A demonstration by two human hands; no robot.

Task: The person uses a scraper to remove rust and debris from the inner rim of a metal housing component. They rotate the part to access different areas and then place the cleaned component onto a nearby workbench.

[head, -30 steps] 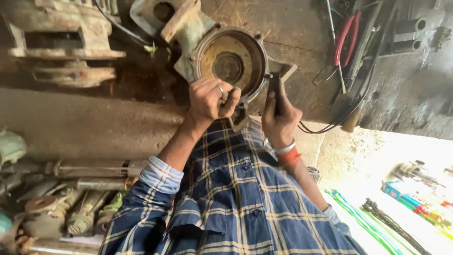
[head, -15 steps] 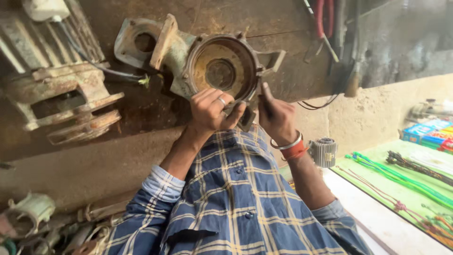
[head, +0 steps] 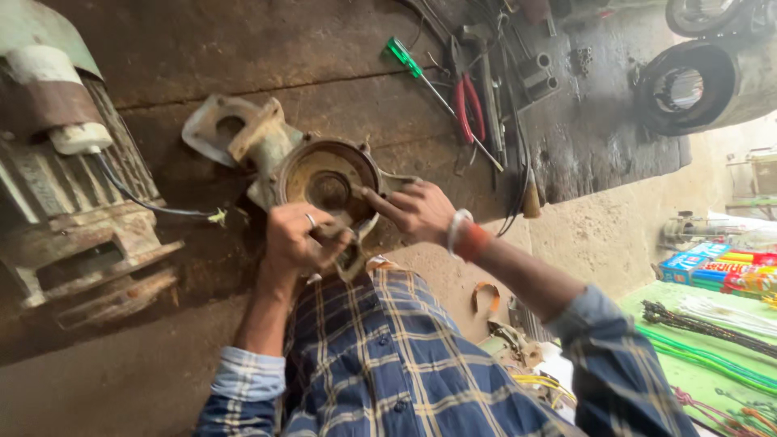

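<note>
A rusty round metal housing (head: 322,180) with a flanged pipe piece (head: 222,129) behind it lies on a dark, greasy workbench (head: 267,57). My left hand (head: 301,239), a ring on one finger, is closed around the housing's lower rim. My right hand (head: 417,210), with a white and orange wristband, rests on the housing's right edge, its index finger stretched onto the rim. Whether those fingers pinch anything is hidden. Both sleeves are blue plaid.
An old grey ribbed motor (head: 69,202) with a black cable stands at the left. A green-handled screwdriver (head: 402,57), red-handled pliers (head: 468,105) and cables lie beyond the housing. A large dark cylinder (head: 700,85) lies top right. Coloured boxes (head: 716,271) and cords lie on a green mat (head: 672,376).
The view has swung left and closer, so the motor now fills the left side. The dark tool seen in my right hand a second ago is no longer visible; both hands stay at the housing.
</note>
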